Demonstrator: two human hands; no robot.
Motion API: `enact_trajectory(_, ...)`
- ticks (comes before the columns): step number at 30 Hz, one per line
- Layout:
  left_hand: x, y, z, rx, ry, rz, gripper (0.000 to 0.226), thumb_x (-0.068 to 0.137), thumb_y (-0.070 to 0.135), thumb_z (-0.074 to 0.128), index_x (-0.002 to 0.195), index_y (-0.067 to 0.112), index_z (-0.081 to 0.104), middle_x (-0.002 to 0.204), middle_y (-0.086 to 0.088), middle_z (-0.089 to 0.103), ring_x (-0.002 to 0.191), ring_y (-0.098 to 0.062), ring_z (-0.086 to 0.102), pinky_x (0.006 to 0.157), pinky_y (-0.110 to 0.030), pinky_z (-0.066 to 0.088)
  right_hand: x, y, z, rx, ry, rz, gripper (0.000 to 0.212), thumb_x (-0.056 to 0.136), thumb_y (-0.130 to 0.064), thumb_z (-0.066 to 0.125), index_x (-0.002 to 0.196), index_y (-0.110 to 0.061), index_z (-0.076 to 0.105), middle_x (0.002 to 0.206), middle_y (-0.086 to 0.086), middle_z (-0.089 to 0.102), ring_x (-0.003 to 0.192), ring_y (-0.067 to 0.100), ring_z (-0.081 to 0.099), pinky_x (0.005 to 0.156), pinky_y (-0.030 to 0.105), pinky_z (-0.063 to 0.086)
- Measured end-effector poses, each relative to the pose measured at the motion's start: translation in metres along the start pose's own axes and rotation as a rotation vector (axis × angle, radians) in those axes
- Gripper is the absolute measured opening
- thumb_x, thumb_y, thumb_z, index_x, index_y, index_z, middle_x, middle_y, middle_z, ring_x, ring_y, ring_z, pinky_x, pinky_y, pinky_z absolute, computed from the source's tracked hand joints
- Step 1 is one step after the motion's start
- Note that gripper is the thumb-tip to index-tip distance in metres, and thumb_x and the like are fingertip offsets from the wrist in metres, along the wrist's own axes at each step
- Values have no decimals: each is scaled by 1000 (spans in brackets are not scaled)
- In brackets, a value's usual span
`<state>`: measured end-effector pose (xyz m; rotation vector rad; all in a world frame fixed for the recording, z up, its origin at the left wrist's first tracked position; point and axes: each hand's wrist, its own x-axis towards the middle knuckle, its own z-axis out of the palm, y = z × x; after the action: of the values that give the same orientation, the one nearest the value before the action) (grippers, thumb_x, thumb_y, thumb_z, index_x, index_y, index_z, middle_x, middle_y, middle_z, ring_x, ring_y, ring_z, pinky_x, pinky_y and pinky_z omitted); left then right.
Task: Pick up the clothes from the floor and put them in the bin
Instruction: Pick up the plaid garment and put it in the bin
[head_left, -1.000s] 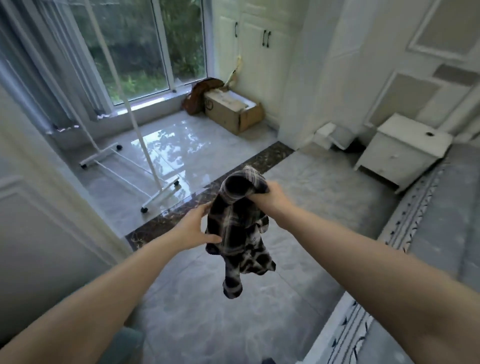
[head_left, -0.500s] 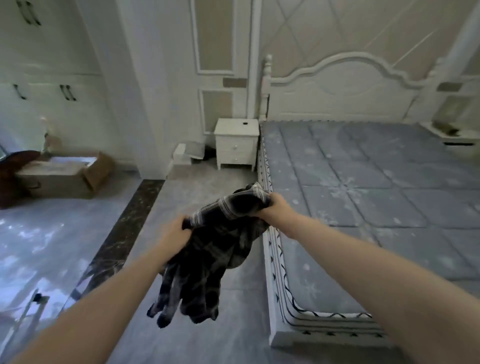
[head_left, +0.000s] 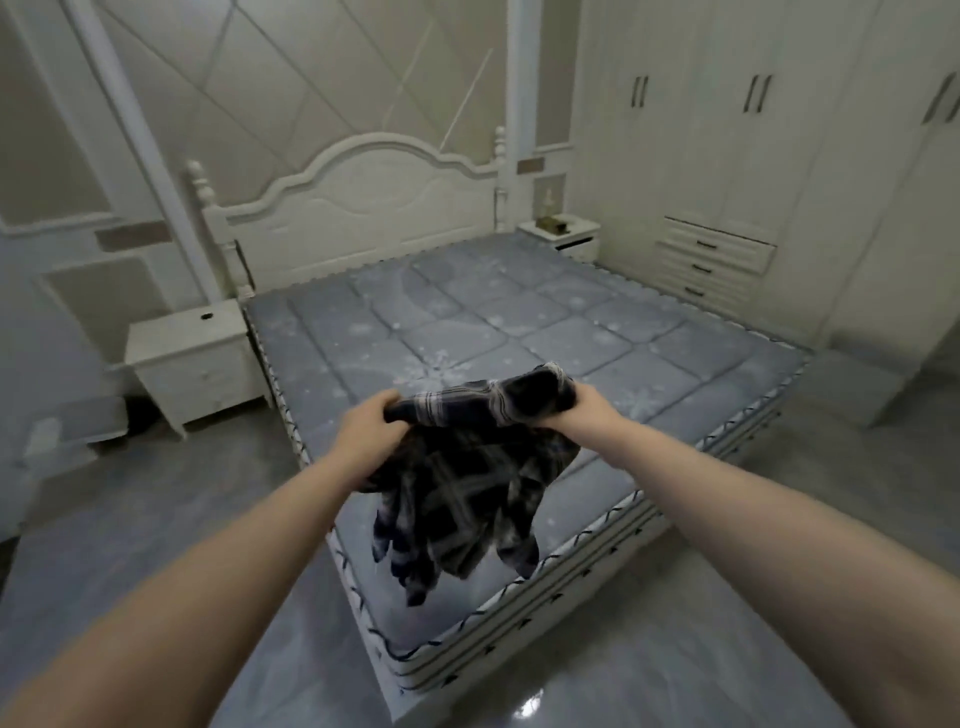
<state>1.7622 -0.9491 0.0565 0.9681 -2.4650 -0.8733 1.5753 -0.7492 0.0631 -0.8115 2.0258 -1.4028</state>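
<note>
I hold a dark plaid shirt in front of me with both hands. My left hand grips its upper left edge and my right hand grips the bunched fabric at the upper right. The rest of the shirt hangs down in crumpled folds over the near corner of the bed. No bin is in view.
A bed with a bare blue-grey quilted mattress and white headboard fills the middle. A white nightstand stands to its left, another at the far right. White wardrobes line the right wall. Glossy grey floor lies around the bed.
The view has swung right, from the window and floor to the bed and wardrobes. My hands have drawn apart, and the shirt is now spread between them over the bed corner.
</note>
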Motion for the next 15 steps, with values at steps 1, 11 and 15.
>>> enact_trajectory(1,12,25,17,0,-21,31,18,77,7,58,71,23,52,77,-5,59,84,-28,59,67,-32,35,1,9,-28,2,31,24,41,76,-9,81,114,-10,66,98,0,68,88,15,63,71,18,50)
enact_trajectory(11,84,239,185,-79,-171,241,18,77,8,55,64,18,47,65,-3,52,73,-25,50,61,-35,32,-10,80,-255,7,378,120,52,66,-30,88,112,-12,69,104,0,69,98,16,64,84,31,51)
enact_trajectory(15,105,299,244,-106,-267,276,5,82,8,51,81,9,56,79,-9,59,79,-26,53,67,-35,38,-17,112,-319,24,496,176,52,67,-35,86,112,-15,69,107,3,72,102,20,66,95,38,53)
